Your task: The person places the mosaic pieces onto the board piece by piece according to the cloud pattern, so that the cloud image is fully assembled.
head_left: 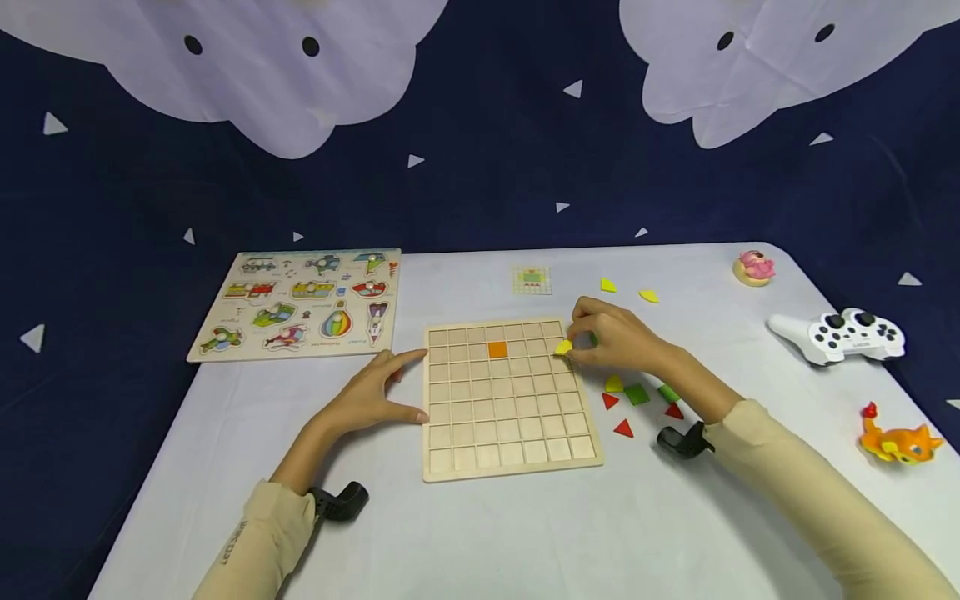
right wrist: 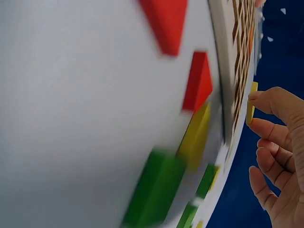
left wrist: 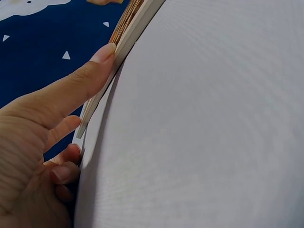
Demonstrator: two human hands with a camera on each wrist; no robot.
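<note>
A wooden grid board (head_left: 487, 408) lies on the table, with one orange square piece (head_left: 498, 350) in a cell of its second row. Against the board's left edge rest the thumb and index finger of my left hand (head_left: 369, 392), spread apart. Over the upper right edge, my right hand (head_left: 611, 335) pinches a yellow quarter-circle piece (head_left: 564, 347) between thumb and index finger; the right wrist view shows this yellow piece (right wrist: 252, 107) edge-on. Beside the board lie red triangles (head_left: 624, 428), a green square piece (head_left: 637, 394) and another yellow piece (head_left: 614, 383).
Behind the board lie a small pattern card (head_left: 532, 280) and two yellow quarter-circle pieces (head_left: 648, 296). A vehicle puzzle board (head_left: 300, 304) is at the left. A game controller (head_left: 840, 336), a pink figure (head_left: 754, 267) and an orange toy (head_left: 898, 442) sit at the right.
</note>
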